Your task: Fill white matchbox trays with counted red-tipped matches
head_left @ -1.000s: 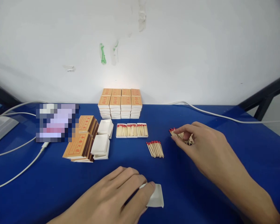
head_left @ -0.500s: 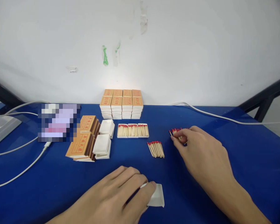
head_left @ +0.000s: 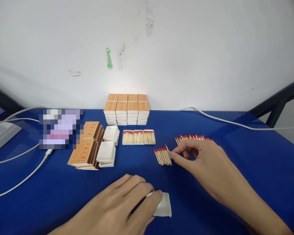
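Three trays of matches filled, a fourth bare where it shows

On a blue table [head_left: 51, 195], my right hand [head_left: 207, 161] pinches a single match [head_left: 167, 149] between thumb and forefinger, tips closed, at the right edge of a small bundle of matches [head_left: 162, 157]. Just beyond that hand lies a larger loose pile [head_left: 194, 137], partly hidden by it.

My left hand [head_left: 129, 199] is closed over the left end of a white tray [head_left: 164, 207] nearest me — its visible part holds no matches.

As I judge it, three filled trays [head_left: 138, 143] in a row are done; the bundle and pile remain outside any tray. More white trays [head_left: 106, 151] wait at left, beside orange boxes [head_left: 82, 153]. Against the wall stands a neat boxed stack [head_left: 126, 107] — contents not visible.
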The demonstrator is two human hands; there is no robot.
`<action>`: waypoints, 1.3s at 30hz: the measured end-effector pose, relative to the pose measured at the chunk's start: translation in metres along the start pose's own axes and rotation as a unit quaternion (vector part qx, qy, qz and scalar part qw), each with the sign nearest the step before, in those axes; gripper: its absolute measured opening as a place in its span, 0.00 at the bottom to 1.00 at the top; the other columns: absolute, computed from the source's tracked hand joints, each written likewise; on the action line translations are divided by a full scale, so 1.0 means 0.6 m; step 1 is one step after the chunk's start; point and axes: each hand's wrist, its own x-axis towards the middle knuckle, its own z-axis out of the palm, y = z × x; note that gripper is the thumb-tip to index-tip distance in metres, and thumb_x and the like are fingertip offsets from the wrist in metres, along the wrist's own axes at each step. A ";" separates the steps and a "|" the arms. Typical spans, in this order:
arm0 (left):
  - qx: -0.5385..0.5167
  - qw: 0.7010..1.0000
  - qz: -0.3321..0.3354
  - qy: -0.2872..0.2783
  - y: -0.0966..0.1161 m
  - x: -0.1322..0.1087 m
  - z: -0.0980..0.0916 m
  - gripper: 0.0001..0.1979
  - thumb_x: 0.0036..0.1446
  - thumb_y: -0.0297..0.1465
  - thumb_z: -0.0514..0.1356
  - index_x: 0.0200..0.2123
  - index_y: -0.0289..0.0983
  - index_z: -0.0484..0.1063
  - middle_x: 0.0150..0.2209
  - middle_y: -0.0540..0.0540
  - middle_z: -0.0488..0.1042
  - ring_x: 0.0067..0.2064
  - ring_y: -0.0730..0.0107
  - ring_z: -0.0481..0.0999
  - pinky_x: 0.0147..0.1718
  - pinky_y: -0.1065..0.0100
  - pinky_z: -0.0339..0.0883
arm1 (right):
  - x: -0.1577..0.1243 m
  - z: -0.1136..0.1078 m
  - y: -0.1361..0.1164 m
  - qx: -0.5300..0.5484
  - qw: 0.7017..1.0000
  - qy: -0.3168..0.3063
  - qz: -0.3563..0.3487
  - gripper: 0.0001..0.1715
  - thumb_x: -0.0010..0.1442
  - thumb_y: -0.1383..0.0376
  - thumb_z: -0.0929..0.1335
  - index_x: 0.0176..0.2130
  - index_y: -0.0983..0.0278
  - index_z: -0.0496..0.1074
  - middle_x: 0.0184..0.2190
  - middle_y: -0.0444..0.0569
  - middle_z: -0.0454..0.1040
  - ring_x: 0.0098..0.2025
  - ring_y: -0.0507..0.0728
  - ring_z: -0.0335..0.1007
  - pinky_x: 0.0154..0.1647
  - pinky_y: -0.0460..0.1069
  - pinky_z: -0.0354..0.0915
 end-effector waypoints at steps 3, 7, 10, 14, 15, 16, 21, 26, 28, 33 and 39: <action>0.001 1.000 -0.006 0.005 -0.001 0.004 0.003 0.14 0.79 0.21 0.56 0.60 0.32 0.77 0.46 0.44 0.84 0.48 0.58 0.86 0.52 0.56 0.85 | -0.007 0.002 -0.003 0.037 0.999 -0.013 -0.010 0.18 0.63 0.51 0.75 0.27 0.56 0.82 0.24 0.44 0.73 0.27 0.56 0.64 0.28 0.52 0.53; 0.007 1.000 -0.005 0.005 -0.002 0.004 0.003 0.13 0.80 0.22 0.56 0.60 0.32 0.77 0.46 0.43 0.84 0.49 0.58 0.86 0.54 0.57 0.85 | -0.010 0.007 0.001 0.044 0.999 -0.016 -0.021 0.17 0.64 0.51 0.74 0.27 0.56 0.80 0.25 0.43 0.74 0.29 0.56 0.67 0.30 0.52 0.59; 0.012 1.000 -0.005 0.003 -0.003 -0.002 0.000 0.13 0.80 0.22 0.56 0.59 0.32 0.78 0.46 0.44 0.84 0.49 0.58 0.86 0.53 0.56 0.84 | -0.010 0.006 0.002 0.035 0.999 -0.021 -0.026 0.16 0.64 0.52 0.74 0.27 0.56 0.80 0.25 0.43 0.75 0.28 0.56 0.67 0.30 0.52 0.60; 0.008 1.000 0.004 0.007 -0.002 -0.004 -0.003 0.12 0.81 0.23 0.56 0.59 0.32 0.77 0.47 0.44 0.84 0.48 0.58 0.86 0.53 0.56 0.85 | -0.009 0.000 0.000 0.026 0.999 -0.017 -0.028 0.19 0.65 0.49 0.73 0.28 0.56 0.80 0.24 0.43 0.77 0.27 0.56 0.69 0.29 0.53 0.59; 0.008 1.000 0.005 0.009 -0.002 -0.002 -0.003 0.12 0.81 0.23 0.56 0.59 0.32 0.77 0.47 0.43 0.84 0.48 0.58 0.86 0.53 0.57 0.85 | -0.008 -0.001 0.000 0.021 0.999 -0.006 -0.029 0.21 0.66 0.48 0.73 0.27 0.56 0.79 0.24 0.44 0.77 0.27 0.57 0.69 0.29 0.53 0.59; 0.008 1.000 0.005 0.008 -0.002 -0.001 -0.003 0.12 0.80 0.23 0.56 0.59 0.31 0.77 0.46 0.43 0.84 0.48 0.58 0.86 0.52 0.56 0.85 | -0.007 -0.002 0.001 0.012 0.999 0.006 -0.029 0.22 0.67 0.47 0.72 0.26 0.56 0.78 0.24 0.44 0.77 0.27 0.57 0.69 0.29 0.53 0.60; 0.008 1.000 -0.003 0.004 0.000 -0.001 0.000 0.14 0.79 0.22 0.57 0.61 0.31 0.77 0.48 0.43 0.84 0.48 0.56 0.86 0.51 0.54 0.85 | 0.000 -0.002 0.011 -0.055 0.997 0.044 -0.017 0.27 0.72 0.45 0.67 0.28 0.56 0.80 0.27 0.46 0.81 0.30 0.61 0.76 0.33 0.55 0.64; 0.022 1.000 -0.010 -0.007 0.003 -0.004 -0.007 0.15 0.82 0.23 0.53 0.61 0.34 0.77 0.49 0.44 0.85 0.49 0.57 0.87 0.51 0.54 0.85 | 0.001 0.002 0.012 -0.111 0.993 0.040 0.001 0.28 0.74 0.44 0.65 0.32 0.54 0.82 0.31 0.48 0.85 0.33 0.64 0.80 0.36 0.58 0.67; 0.033 0.999 -0.020 -0.014 0.004 -0.003 -0.010 0.17 0.81 0.22 0.53 0.64 0.34 0.76 0.50 0.44 0.86 0.50 0.58 0.88 0.53 0.55 0.84 | -0.001 0.009 0.006 -0.135 0.990 0.046 0.000 0.29 0.74 0.42 0.65 0.32 0.55 0.81 0.31 0.50 0.85 0.32 0.66 0.81 0.34 0.58 0.66; 0.035 0.999 -0.015 -0.018 0.004 -0.004 -0.009 0.17 0.81 0.22 0.53 0.65 0.35 0.76 0.51 0.44 0.86 0.50 0.57 0.88 0.53 0.56 0.84 | -0.017 0.037 -0.024 -0.245 0.965 0.091 -0.031 0.32 0.69 0.35 0.69 0.30 0.56 0.73 0.28 0.57 0.83 0.27 0.68 0.80 0.26 0.56 0.57; 0.038 0.999 0.008 0.026 0.001 -0.005 -0.001 0.18 0.84 0.26 0.50 0.64 0.35 0.76 0.50 0.44 0.86 0.49 0.57 0.88 0.53 0.53 0.85 | -0.019 0.050 -0.050 -0.303 0.947 0.082 -0.064 0.23 0.68 0.45 0.73 0.31 0.56 0.68 0.33 0.59 0.82 0.33 0.71 0.83 0.25 0.55 0.57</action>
